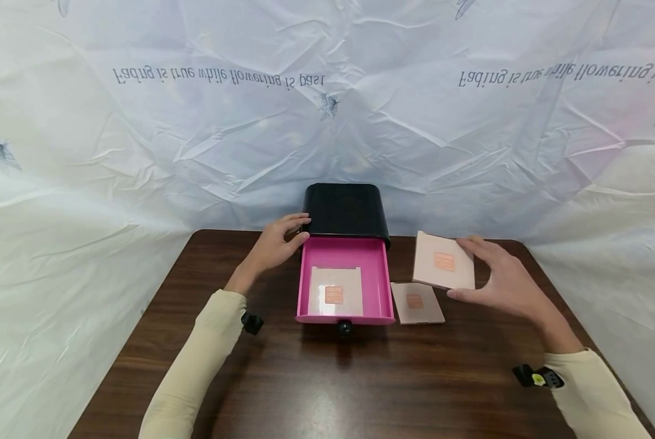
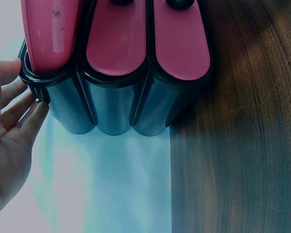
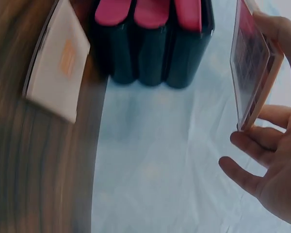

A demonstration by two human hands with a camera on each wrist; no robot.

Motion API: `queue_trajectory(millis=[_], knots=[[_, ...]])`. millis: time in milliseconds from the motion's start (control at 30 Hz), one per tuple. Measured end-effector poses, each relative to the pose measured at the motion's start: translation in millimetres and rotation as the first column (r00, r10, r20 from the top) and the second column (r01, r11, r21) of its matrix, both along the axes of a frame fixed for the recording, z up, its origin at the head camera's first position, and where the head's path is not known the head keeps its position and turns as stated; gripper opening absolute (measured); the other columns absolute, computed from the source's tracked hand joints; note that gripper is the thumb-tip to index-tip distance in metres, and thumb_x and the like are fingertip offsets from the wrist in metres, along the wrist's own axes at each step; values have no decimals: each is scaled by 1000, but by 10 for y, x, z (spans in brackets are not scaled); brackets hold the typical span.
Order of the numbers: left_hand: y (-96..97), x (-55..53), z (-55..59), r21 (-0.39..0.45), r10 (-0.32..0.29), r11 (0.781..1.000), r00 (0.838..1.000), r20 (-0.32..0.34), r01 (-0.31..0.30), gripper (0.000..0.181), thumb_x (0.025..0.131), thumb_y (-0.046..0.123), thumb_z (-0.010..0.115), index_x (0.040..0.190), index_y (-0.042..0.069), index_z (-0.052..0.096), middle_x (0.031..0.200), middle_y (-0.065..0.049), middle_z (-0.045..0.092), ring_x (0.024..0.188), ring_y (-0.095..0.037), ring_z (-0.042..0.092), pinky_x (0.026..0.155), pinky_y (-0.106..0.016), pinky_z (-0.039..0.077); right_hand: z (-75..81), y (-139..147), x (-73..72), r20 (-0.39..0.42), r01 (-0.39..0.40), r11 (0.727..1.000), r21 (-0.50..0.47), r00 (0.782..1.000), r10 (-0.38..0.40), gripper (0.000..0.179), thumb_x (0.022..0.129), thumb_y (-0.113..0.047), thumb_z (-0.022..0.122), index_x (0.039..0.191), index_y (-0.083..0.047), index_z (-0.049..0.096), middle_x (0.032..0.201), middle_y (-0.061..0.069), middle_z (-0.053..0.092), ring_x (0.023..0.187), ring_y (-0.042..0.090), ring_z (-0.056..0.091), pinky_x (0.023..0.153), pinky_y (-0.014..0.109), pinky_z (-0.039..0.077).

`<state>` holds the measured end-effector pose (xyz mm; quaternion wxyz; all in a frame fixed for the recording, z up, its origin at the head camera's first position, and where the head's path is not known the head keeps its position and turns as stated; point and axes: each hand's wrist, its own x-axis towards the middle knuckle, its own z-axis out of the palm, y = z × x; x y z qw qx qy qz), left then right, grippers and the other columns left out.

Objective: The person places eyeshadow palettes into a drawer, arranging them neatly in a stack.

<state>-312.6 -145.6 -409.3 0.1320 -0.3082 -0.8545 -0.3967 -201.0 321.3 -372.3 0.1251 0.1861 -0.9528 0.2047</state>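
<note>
A black mini drawer cabinet (image 1: pixel 346 210) with pink drawers stands at the table's back edge. Its top pink drawer (image 1: pixel 375 286) is pulled out, and a pale square makeup palette (image 1: pixel 318 279) lies in it. My left hand (image 1: pixel 275 246) rests against the cabinet's left side, thumb by the front rim and fingertips on the side wall (image 2: pixel 68 107). At the right, my right hand (image 1: pixel 503 277) pinches a second pale palette (image 1: pixel 429 256) by its right edge, raised and tilted above the table. Another palette (image 1: pixel 426 310) lies on the table beside the drawer.
The dark wooden table (image 1: pixel 338 390) spreads in front of the cabinet. A round black knob (image 1: pixel 345 328) juts from the open drawer's front. Two lower pink drawers (image 2: pixel 117 39) are closed. White printed sheeting (image 1: pixel 327 152) hangs behind and at both sides.
</note>
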Motion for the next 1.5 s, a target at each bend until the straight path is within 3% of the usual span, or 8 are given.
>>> queue_trajectory(millis=[267,533,900,1067,1300,1500], knots=[[7,5,2,1,1,1000,1000,2,-1,42,103,27,63,138,3,63,148,-10,55,136,-26,53,110,-43,48,56,-456,61,-11,-57,998,-38,998,56,107,65,-55,93,151,-8,49,153,22,47,140,45,41,101,71,40],[6,13,4,4,-1,1000,1000,7,1,42,104,27,63,138,3,63,149,-10,55,136,-26,54,110,-43,48,56,-870,63,57,-85,996,-38,995,87,109,68,-63,88,155,-13,45,160,21,39,145,43,35,104,73,39],[8,17,-9,1,-1,1000,1000,3,0,42,104,26,63,138,3,63,148,-10,56,136,-25,54,110,-42,48,54,-1377,24,29,-181,983,-40,983,182,111,67,-66,86,155,-12,46,160,15,41,144,35,39,105,64,46],[14,13,-3,-3,7,1000,1000,1,-7,42,104,27,62,139,4,63,148,-10,56,136,-25,54,110,-42,48,-4,-1541,14,13,-213,977,-21,977,213,109,66,-62,87,153,-10,49,157,14,45,140,33,43,103,58,51],[9,8,-4,3,-2,1000,1000,4,2,42,104,26,62,139,3,62,149,-10,55,136,-25,54,110,-43,48,-65,-1674,4,9,-247,969,13,969,247,107,66,-64,86,151,-10,51,155,13,48,140,34,45,110,59,44],[11,8,-7,-1,-3,1000,1000,-6,3,42,104,26,62,139,3,62,149,-10,55,135,-26,55,109,-45,49,-77,-1722,-1,12,-248,968,41,969,248,107,66,-64,86,151,-9,51,155,15,47,140,34,45,108,58,47]])
